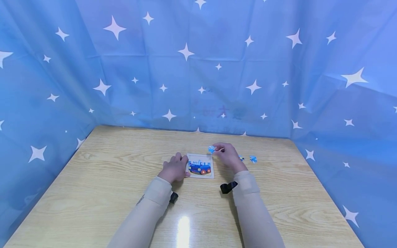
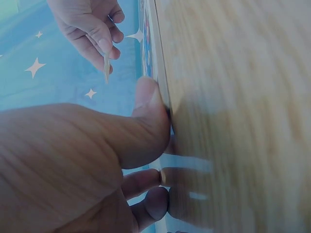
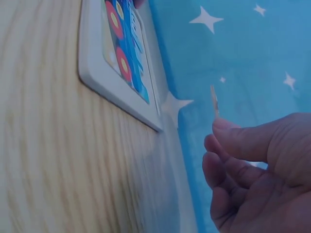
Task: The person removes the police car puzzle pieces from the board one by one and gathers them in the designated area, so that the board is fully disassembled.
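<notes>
A small jigsaw puzzle tray with a pale rim lies on the table, showing a blue vehicle with a face and red wheels. My left hand holds the tray along its left side; in the left wrist view the bent thumb lies against its edge. Between thumb and fingers my right hand pinches a thin blue-and-white puzzle piece, just off the tray's upper right corner. The right wrist view shows that piece edge-on, apart from the tray.
Right of the right hand lie loose puzzle pieces: one blue piece and another partly hidden by the hand. The wooden table meets a blue star-patterned curtain behind and at both sides.
</notes>
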`<move>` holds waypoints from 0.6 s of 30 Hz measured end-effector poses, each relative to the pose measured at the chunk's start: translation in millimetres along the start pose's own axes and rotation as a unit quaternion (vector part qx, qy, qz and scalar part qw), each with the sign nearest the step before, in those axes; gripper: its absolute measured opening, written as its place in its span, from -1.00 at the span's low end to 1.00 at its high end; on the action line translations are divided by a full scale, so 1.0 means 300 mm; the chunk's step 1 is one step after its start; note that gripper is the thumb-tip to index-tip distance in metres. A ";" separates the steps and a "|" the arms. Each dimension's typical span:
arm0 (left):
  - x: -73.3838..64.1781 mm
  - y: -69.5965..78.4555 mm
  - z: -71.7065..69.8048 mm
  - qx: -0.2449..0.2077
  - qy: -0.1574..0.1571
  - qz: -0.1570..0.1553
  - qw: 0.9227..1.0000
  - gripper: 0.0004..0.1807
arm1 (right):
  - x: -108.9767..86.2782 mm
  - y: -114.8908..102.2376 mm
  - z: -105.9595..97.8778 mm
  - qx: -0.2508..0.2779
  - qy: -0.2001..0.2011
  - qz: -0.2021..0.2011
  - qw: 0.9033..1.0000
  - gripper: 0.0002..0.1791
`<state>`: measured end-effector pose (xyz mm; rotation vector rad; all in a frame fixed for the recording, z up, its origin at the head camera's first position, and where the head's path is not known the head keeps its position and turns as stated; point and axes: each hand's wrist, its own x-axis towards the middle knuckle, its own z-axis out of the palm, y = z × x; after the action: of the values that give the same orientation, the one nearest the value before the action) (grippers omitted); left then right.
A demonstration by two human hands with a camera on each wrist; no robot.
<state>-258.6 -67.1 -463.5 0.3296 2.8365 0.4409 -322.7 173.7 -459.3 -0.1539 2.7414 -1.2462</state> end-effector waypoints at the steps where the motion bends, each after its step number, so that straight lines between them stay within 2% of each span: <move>1: 0.000 0.000 0.000 0.000 -0.001 0.000 1.000 -0.22 | 0.000 0.004 -0.006 0.000 0.002 0.000 1.000 -0.59; 8: -0.001 0.000 0.000 0.001 -0.002 -0.001 1.000 -0.22 | 0.002 0.032 -0.048 -0.012 0.009 -0.011 1.000 -0.58; 18: -0.003 0.003 -0.003 -0.002 -0.002 -0.002 1.000 -0.22 | -0.011 0.046 -0.078 -0.023 0.011 -0.001 1.000 -0.57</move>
<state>-257.9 -66.6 -462.2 0.3242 2.8321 0.4439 -323.7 200.4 -454.3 -0.1482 2.7900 -1.1929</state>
